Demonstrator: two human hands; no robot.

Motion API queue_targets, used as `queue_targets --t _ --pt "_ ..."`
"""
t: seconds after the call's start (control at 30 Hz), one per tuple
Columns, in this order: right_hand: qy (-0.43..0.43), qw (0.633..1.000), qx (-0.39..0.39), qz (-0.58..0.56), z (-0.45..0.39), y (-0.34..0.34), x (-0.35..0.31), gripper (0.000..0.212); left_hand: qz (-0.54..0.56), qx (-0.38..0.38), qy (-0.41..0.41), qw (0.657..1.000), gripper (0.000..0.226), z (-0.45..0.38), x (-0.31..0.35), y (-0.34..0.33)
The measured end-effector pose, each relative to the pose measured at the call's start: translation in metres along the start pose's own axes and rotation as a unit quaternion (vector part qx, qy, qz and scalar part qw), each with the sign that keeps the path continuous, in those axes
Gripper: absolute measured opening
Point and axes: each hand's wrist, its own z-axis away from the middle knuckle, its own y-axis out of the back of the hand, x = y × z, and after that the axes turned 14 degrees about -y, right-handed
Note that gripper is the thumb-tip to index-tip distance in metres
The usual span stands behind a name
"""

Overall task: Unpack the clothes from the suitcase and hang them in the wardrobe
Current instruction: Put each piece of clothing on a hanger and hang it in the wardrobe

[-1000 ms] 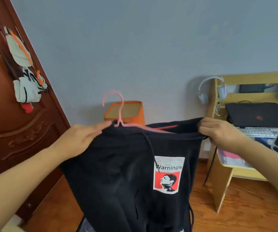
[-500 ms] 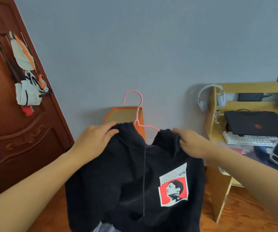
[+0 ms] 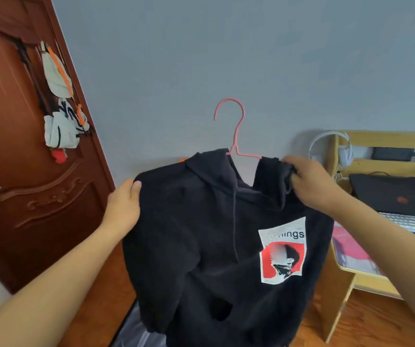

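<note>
While our left hand grips one hoodie shoulder and our right hand pinches the other, the hanger is in; wardrobe hanging remains.

Both arms reach forward; left hand grips fabric, right hand fingers curled, gripping.
</note>
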Motion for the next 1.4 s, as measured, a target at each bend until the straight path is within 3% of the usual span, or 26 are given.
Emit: queue_targets --t 0.07,0.2,0.27,0.3,0.37,0.43,0.5,0.53,0.67,0.83,0.9,0.97,1.03,1.07,1.1,1.17,1.2,1.23,1.3,1.33,1.4 --pt "-0.006 1.0 0.001 0.03 0.003 0.009 0.015 0.033 -0.144 -0.044 -0.046 0.988 0.04 -0.007 -0.014 0.024" --pt "0.003 0.996 -0.059 0.062 0.022 0.021 0.033 0.045 -0.274 -0.124 -0.035 0.953 0.044 -0.044 -0.03 0.079" --pt "0.014 0.998 -0.062 0.02 0.029 0.012 0.02 0.048 -0.311 -0.102 -0.053 0.943 0.045 -0.059 -0.017 0.08" --pt "0.008 0.998 -0.058 -0.015 0.03 0.007 0.012 0.048 -0.302 -0.079 -0.072 0.947 0.043 -0.063 -0.002 0.074" --pt "-0.006 0.997 -0.051 -0.051 0.028 -0.001 0.002 0.05 -0.137 -0.061 -0.11 0.983 0.038 -0.057 0.031 0.055" --pt "-0.003 0.997 -0.066 -0.05 0.026 -0.005 -0.001 0.05 0.019 -0.173 -0.1 0.98 0.04 -0.041 0.067 0.033" --pt "0.0 0.994 -0.096 -0.044 0.028 -0.009 -0.004 0.047 0.002 -0.325 -0.12 0.938 0.04 -0.019 0.077 0.017" --pt "-0.001 0.993 -0.111 -0.047 0.029 -0.01 -0.006 0.046 -0.037 -0.354 -0.139 0.924 0.039 -0.011 0.073 0.009" --pt "-0.013 0.987 -0.148 -0.055 0.032 -0.016 0.004 0.049 -0.129 -0.294 -0.197 0.926 0.036 -0.007 0.056 0.001" --pt "-0.122 0.991 0.059 -0.003 0.027 -0.012 0.044 0.029 -0.371 -0.282 -0.228 0.855 0.04 -0.011 0.039 -0.005" --pt "-0.081 0.991 0.108 -0.005 0.036 -0.014 0.033 0.025 -0.41 -0.26 -0.224 0.845 0.041 -0.016 0.041 -0.016" --pt "0.013 0.992 0.125 0.006 0.051 -0.026 0.009 0.025 -0.404 -0.243 -0.208 0.857 0.041 -0.026 0.047 -0.023" --pt "0.057 0.997 0.054 0.025 0.064 -0.041 -0.001 0.032 -0.339 -0.206 -0.202 0.895 0.041 -0.038 0.047 -0.02" --pt "0.024 0.999 -0.023 0.026 0.063 -0.038 0.004 0.037 -0.294 -0.192 -0.203 0.914 0.041 -0.042 0.047 -0.015" --pt "-0.047 0.99 -0.132 0.014 0.058 -0.027 0.01 0.043 -0.247 -0.181 -0.213 0.928 0.041 -0.043 0.048 -0.009" --pt "-0.185 0.919 -0.343 -0.059 0.046 0.003 0.021 0.061 -0.156 -0.161 -0.22 0.949 0.034 -0.04 0.05 0.004" --pt "-0.204 0.907 -0.36 -0.082 0.039 0.015 0.024 0.063 -0.122 -0.151 -0.219 0.956 0.03 -0.036 0.053 0.009" --pt "-0.2 0.927 -0.311 -0.069 0.033 0.023 0.028 0.06 -0.102 -0.137 -0.224 0.959 0.028 -0.034 0.054 0.013" --pt "-0.138 0.979 -0.142 0.04 0.019 0.022 0.033 0.047 -0.088 -0.108 -0.242 0.96 0.029 -0.034 0.056 0.019" --pt "-0.129 0.981 -0.137 0.054 0.016 0.015 0.031 0.04 -0.081 -0.099 -0.245 0.961 0.027 -0.036 0.056 0.02" --pt "-0.173 0.962 -0.21 -0.004 0.015 -0.003 0.031 0.03 -0.063 -0.087 -0.249 0.963 0.023 -0.038 0.059 0.025"
